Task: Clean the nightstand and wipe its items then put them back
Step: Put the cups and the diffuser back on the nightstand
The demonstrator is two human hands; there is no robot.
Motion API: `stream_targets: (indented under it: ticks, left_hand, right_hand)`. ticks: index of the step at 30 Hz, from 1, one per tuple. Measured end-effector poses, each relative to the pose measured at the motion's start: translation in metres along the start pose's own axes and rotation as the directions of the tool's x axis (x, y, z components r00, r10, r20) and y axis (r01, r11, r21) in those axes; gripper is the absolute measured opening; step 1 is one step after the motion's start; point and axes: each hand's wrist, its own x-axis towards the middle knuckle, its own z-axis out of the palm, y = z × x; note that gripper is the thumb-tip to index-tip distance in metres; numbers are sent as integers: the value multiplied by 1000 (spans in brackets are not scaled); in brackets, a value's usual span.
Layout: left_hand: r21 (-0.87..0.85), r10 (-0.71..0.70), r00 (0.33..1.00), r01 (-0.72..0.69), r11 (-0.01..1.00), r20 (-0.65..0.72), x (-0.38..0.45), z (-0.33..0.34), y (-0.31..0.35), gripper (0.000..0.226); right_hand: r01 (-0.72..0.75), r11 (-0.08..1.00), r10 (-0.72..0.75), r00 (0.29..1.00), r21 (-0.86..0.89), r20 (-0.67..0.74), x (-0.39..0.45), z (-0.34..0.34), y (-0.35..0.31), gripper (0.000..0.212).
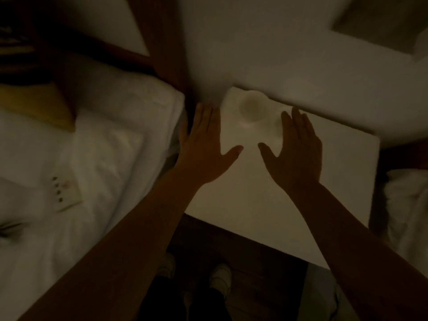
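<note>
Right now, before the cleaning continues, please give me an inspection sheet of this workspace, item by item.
Surface: pale nightstand top, dimly lit, mostly bare.
Job's things: one round pale object, maybe a lamp or cup, at the far corner near the wall; too dim to identify.
Clutter: a small card lies on the white bed to the left.
Hands: left hand and right hand both flat, fingers straight, holding nothing, either side of the round object.
Cables: nothing seen.
Surroundings: dark wooden floor, pale wall, person's shoes below.

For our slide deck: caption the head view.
Both open hands, left and right, reach toward a round pale object on the nightstand.
</note>
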Motion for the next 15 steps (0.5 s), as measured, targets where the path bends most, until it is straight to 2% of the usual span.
stream_targets:
  ticks: [3,6,10,12,15]
  left_hand:
    - [-11,-118,992,118,993,-40,-46,-16,-48,95]
    - [-35,-280,957,278,960,-80,-91,-33,-103,94]
    - [-61,-469,877,465,883,-107,-163,-50,-161,92]
    - [-98,-508,854,499,861,-116,-193,-53,-177,90]
    - [-179,-588,792,563,807,-163,-249,-60,-206,85]
  right_hand:
    - [107,991,-111,993,86,44,-11,2,-53,78]
    - [261,942,-283,956,212,78,-22,10,-120,77]
    - [420,849,-487,858,321,165,-51,29,-219,74]
    - [445,835,-524,821,323,225,-64,37,-253,75]
    - [535,762,-639,713,364,290,-93,54,-311,74]
